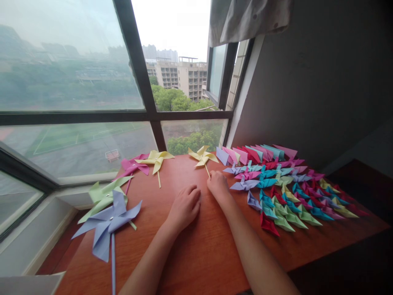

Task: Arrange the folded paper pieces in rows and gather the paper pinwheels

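My right hand (218, 187) is closed around the thin stick of a yellow paper pinwheel (202, 156), whose blades point away from me near the table's far edge. To its left, my left hand (186, 205) rests on the table with loosely bent fingers and holds nothing that shows. Another yellow pinwheel (157, 159) lies farther left, beside a magenta pinwheel (138, 165). Nearer to me on that side are a light green pinwheel (106, 196) and a lavender pinwheel (111, 219), which partly covers the green one.
Right of my hands, rows of folded paper boats (288, 219), paper cranes (245, 184) and paper planes (258, 152) fill the brown table (202, 254). Windows (73, 119) border the far and left sides, one pane ajar. A grey wall (294, 94) rises at the right.
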The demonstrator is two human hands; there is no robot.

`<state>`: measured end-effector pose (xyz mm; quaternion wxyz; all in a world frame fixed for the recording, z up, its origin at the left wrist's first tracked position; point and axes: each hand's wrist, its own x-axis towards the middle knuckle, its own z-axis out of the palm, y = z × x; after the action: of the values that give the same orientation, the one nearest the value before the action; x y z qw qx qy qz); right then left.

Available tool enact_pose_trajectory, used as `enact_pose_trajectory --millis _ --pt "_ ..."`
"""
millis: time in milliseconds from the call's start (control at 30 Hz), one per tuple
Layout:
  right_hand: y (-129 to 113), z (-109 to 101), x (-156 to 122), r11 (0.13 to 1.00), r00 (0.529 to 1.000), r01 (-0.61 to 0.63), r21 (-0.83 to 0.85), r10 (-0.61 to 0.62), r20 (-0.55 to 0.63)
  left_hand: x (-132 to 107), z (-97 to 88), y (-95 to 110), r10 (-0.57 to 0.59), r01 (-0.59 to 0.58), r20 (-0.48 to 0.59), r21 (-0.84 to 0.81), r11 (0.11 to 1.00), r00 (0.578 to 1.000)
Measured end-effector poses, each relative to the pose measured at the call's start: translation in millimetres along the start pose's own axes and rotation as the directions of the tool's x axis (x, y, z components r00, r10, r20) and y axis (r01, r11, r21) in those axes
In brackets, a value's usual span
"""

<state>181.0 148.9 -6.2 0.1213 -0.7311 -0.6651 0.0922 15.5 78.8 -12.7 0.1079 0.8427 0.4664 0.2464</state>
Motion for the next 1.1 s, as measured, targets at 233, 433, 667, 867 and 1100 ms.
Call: enact_pose_trajectory --millis 233,433,667,867,1100 --pt "-3 0 6 1.0 1.0 -0.002 -0.001 0.002 -0.001 0 0.6 -1 -0.004 0.004 0.014 0.014 1.0 1.0" --pt "-4 1 13 1.0 1.0 0.004 0.003 -0.004 -0.001 0 0.0 0 0.002 -0.003 0.018 0.016 1.0 1.0" --pt "-5 0 13 1.0 1.0 -0.004 -0.005 0.004 0.002 0 -0.9 0 0.0 -0.001 0.037 0.017 1.0 0.999" --pt "-5 1 12 1.0 1.0 -0.019 -0.01 0.019 0.0 0 -1.7 1 0.01 -0.01 0.034 0.021 1.0 0.999" --pt "-6 -5 -10 1.0 0.999 -0.003 0.005 0.004 -0.036 -1 -2.9 2 0.006 -0.006 0.041 0.008 1.0 0.999"
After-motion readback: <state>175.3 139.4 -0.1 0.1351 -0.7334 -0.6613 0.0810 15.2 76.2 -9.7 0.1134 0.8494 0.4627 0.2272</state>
